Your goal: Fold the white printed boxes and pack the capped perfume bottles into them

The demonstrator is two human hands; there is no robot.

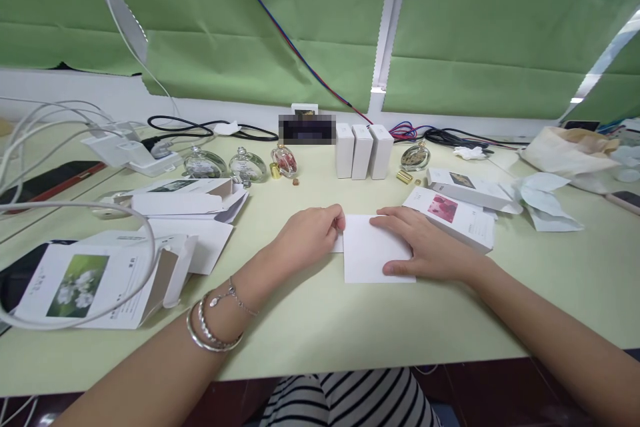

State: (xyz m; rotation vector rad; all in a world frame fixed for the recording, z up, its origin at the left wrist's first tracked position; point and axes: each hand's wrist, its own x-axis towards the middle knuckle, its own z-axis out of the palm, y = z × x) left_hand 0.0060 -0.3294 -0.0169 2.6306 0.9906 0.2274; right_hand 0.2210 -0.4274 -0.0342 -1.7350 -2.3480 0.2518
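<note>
A blank white folded card or paper [367,253] lies flat on the table in front of me, with a narrow part of it sticking out on the left. My left hand [315,232] has its fingers curled, thumb and forefinger pinched at the card's left edge. Spread over the card's right half, my right hand [415,240] presses it lightly with fingers apart. Right behind that hand is a white box with a red flower picture [447,213]. The card's underside is hidden.
Three upright white boxes [363,152] stand at the back. Glass bottles [247,165] with dried flowers line the rear, a gold cap [404,177] near one. Opened boxes [90,280] crowd the left, where a white cable [150,260] loops across. Crumpled tissue [545,200] lies right.
</note>
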